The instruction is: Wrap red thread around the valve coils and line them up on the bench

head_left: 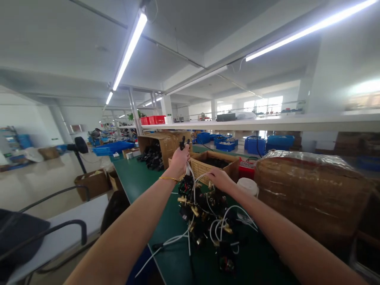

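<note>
My left hand is closed around a bunch of white cables, whose black ends stick up above the fist. The white cables run down from it toward a heap of black parts with brass fittings on the green table. At the right of the bunch, my right hand has its fingers bent together at a white cable that arcs over the heap. Loose white cables trail over the table's near left edge, and one black part lies closest to me.
Behind the hands stands an open cardboard box with dark contents. A carton on its side holds black parts. On the right are a large wrapped carton and a white tub. A chair stands left of the green table.
</note>
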The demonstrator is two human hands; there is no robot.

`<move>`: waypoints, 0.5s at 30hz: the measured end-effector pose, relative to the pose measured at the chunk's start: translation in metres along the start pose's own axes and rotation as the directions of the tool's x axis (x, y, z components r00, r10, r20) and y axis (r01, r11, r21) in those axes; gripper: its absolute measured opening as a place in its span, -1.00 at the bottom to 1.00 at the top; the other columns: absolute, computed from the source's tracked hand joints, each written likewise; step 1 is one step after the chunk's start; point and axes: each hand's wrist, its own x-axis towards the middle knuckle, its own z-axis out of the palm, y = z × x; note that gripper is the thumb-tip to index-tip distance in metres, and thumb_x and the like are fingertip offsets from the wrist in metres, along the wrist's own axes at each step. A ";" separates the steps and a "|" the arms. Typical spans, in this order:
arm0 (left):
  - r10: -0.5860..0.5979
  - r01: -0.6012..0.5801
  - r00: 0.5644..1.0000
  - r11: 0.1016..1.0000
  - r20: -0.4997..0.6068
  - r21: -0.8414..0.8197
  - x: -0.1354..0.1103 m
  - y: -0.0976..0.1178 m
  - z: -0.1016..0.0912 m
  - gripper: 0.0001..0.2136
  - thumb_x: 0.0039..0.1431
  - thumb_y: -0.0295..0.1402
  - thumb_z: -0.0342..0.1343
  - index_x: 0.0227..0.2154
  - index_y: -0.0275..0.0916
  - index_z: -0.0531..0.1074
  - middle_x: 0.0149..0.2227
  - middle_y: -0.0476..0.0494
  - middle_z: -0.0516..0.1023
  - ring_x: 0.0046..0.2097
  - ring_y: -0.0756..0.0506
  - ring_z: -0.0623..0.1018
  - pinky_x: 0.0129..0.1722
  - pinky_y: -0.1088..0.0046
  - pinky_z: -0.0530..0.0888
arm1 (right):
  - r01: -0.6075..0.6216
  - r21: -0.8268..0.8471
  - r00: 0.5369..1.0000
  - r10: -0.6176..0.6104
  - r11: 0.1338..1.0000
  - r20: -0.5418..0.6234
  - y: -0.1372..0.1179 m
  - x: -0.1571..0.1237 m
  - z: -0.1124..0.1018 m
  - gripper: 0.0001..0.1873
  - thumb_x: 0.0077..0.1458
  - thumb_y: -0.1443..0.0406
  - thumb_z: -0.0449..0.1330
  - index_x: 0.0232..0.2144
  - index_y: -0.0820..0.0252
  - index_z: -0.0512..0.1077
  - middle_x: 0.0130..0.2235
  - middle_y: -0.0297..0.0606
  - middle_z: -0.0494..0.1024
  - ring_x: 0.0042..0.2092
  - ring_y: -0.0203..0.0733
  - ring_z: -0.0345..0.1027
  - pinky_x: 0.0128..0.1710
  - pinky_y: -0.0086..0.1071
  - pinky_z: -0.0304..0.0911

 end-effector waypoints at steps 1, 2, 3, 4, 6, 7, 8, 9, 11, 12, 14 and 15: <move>-0.013 0.013 1.000 1.000 0.006 -0.004 -0.002 -0.006 -0.004 -0.74 0.31 -0.24 0.14 -0.05 -0.28 0.44 -0.13 -0.12 0.55 -0.24 -0.04 0.57 -0.28 0.36 0.58 | 0.016 0.013 1.000 -0.016 1.000 0.000 0.002 -0.003 0.006 -0.73 0.39 0.25 0.08 -0.31 0.27 0.48 -0.23 -0.21 0.55 -0.15 -0.17 0.42 -0.09 -0.31 0.28; -0.026 0.026 1.000 1.000 0.011 -0.010 -0.005 -0.011 -0.008 -0.75 0.31 -0.24 0.15 -0.06 -0.28 0.44 -0.15 -0.11 0.55 -0.26 -0.03 0.57 -0.31 0.38 0.57 | 0.034 0.024 0.999 -0.034 0.999 0.002 0.004 -0.007 0.011 -0.73 0.39 0.27 0.07 -0.33 0.26 0.48 -0.23 -0.19 0.56 -0.15 -0.17 0.42 -0.10 -0.35 0.24; -0.038 0.038 0.999 0.999 0.016 -0.019 -0.008 -0.017 -0.011 -0.76 0.31 -0.25 0.15 -0.08 -0.28 0.44 -0.17 -0.09 0.55 -0.29 -0.01 0.56 -0.34 0.41 0.56 | 0.051 0.034 0.999 -0.051 0.998 0.003 0.004 -0.012 0.016 -0.73 0.38 0.28 0.07 -0.34 0.26 0.48 -0.24 -0.19 0.56 -0.15 -0.17 0.41 -0.12 -0.37 0.21; -0.048 0.049 0.999 0.998 0.020 -0.031 -0.013 -0.022 -0.015 -0.78 0.31 -0.25 0.15 -0.10 -0.29 0.45 -0.21 -0.07 0.54 -0.33 0.01 0.54 -0.37 0.44 0.55 | 0.066 0.041 0.998 -0.066 0.997 0.003 0.004 -0.016 0.021 -0.73 0.38 0.27 0.06 -0.34 0.25 0.47 -0.25 -0.19 0.56 -0.15 -0.17 0.41 -0.13 -0.39 0.19; -0.063 0.065 0.998 0.996 0.026 -0.064 -0.023 -0.034 -0.021 -0.81 0.31 -0.26 0.15 -0.15 -0.30 0.45 -0.28 -0.02 0.52 -0.41 0.05 0.50 -0.46 0.51 0.50 | 0.095 0.050 0.995 -0.096 0.994 0.000 0.003 -0.025 0.028 -0.74 0.38 0.26 0.06 -0.34 0.23 0.44 -0.25 -0.20 0.54 -0.16 -0.16 0.40 -0.17 -0.40 0.17; -0.067 0.070 0.997 0.994 0.027 -0.084 -0.028 -0.039 -0.024 -0.82 0.31 -0.27 0.14 -0.19 -0.30 0.45 -0.33 0.01 0.50 -0.45 0.07 0.46 -0.50 0.55 0.46 | 0.110 0.051 0.994 -0.110 0.993 -0.001 0.001 -0.029 0.031 -0.75 0.38 0.26 0.06 -0.34 0.22 0.43 -0.25 -0.21 0.53 -0.17 -0.16 0.40 -0.17 -0.39 0.17; -0.070 0.072 0.997 0.992 0.026 -0.106 -0.034 -0.045 -0.026 -0.83 0.32 -0.27 0.14 -0.22 -0.30 0.44 -0.37 0.04 0.48 -0.50 0.09 0.42 -0.55 0.58 0.41 | 0.126 0.051 0.992 -0.126 0.991 -0.001 0.000 -0.033 0.034 -0.76 0.38 0.26 0.06 -0.34 0.20 0.41 -0.25 -0.21 0.52 -0.17 -0.16 0.39 -0.18 -0.39 0.17; -0.070 0.072 0.997 0.989 0.020 -0.130 -0.039 -0.050 -0.028 -0.83 0.32 -0.27 0.14 -0.26 -0.30 0.44 -0.42 0.08 0.44 -0.54 0.11 0.37 -0.58 0.60 0.36 | 0.143 0.052 0.990 -0.144 0.988 0.000 -0.002 -0.036 0.036 -0.77 0.37 0.26 0.07 -0.34 0.19 0.40 -0.25 -0.22 0.51 -0.17 -0.16 0.39 -0.18 -0.38 0.18; -0.069 0.067 0.998 0.982 -0.003 -0.177 -0.051 -0.059 -0.031 -0.82 0.32 -0.28 0.14 -0.34 -0.30 0.41 -0.51 0.15 0.34 -0.60 0.14 0.25 -0.64 0.63 0.25 | 0.185 0.059 0.983 -0.186 0.981 0.008 -0.006 -0.042 0.041 -0.78 0.35 0.25 0.07 -0.36 0.17 0.37 -0.26 -0.22 0.48 -0.18 -0.14 0.38 -0.17 -0.36 0.20; -0.068 0.062 0.997 0.978 -0.024 -0.201 -0.057 -0.062 -0.032 -0.80 0.30 -0.29 0.16 -0.38 -0.29 0.38 -0.54 0.18 0.28 -0.61 0.14 0.20 -0.64 0.63 0.20 | 0.209 0.067 0.978 -0.210 0.976 0.014 -0.007 -0.045 0.043 -0.78 0.35 0.24 0.06 -0.37 0.16 0.35 -0.27 -0.22 0.47 -0.18 -0.12 0.38 -0.16 -0.33 0.21; -0.068 0.047 0.995 0.968 -0.076 -0.246 -0.073 -0.064 -0.033 -0.76 0.23 -0.28 0.24 -0.44 -0.25 0.34 -0.60 0.22 0.17 -0.61 0.14 0.14 -0.63 0.61 0.12 | 0.260 0.094 0.965 -0.263 0.961 0.024 -0.007 -0.053 0.047 -0.73 0.36 0.20 0.00 -0.39 0.14 0.32 -0.29 -0.19 0.45 -0.20 -0.08 0.37 -0.16 -0.26 0.23; -0.070 0.040 0.992 0.963 -0.106 -0.267 -0.082 -0.064 -0.033 -0.74 0.18 -0.25 0.29 -0.45 -0.23 0.32 -0.61 0.22 0.15 -0.60 0.13 0.14 -0.61 0.59 0.10 | 0.281 0.111 0.958 -0.286 0.953 0.025 -0.004 -0.058 0.049 -0.70 0.36 0.17 -0.04 -0.40 0.14 0.32 -0.32 -0.16 0.44 -0.22 -0.03 0.36 -0.17 -0.21 0.24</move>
